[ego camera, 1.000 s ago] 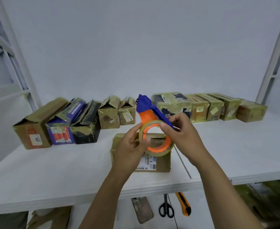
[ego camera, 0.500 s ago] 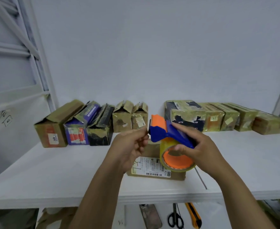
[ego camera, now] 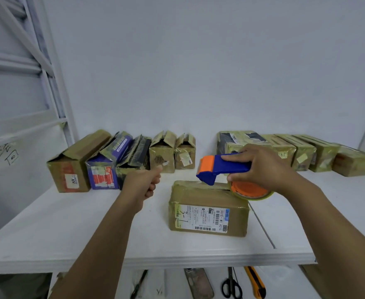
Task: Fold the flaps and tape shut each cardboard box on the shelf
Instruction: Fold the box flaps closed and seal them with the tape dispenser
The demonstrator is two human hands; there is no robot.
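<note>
**Dispenser over the near box, tape end pinched in your left hand**

Your right hand is wrapped around the blue handle of the tape dispenser, forefinger stretched along the top toward its orange front. The tape roll, on an orange core, hangs under your palm above the box's right end. The dispenser's blue nose sits at the far top edge of the box; you can't tell whether it touches.

Your left hand is curled into a fist to the left of the box, thumb and forefinger pinching a short pale strip of tape.

The box lies alone near the front of the white shelf, flaps down. Its near side carries a shipping label reading "501E- M1 A21C", with a barcode, a small blue logo too blurred to read, and handwriting like "3-1".

Far left stand five boxes with loose flaps; the leftmost has a red and white sticker, writing unreadable. Far right sits a row of taped boxes. Handwritten characters mark the left panel. Below the shelf lie scissors and a yellow utility knife.
</note>
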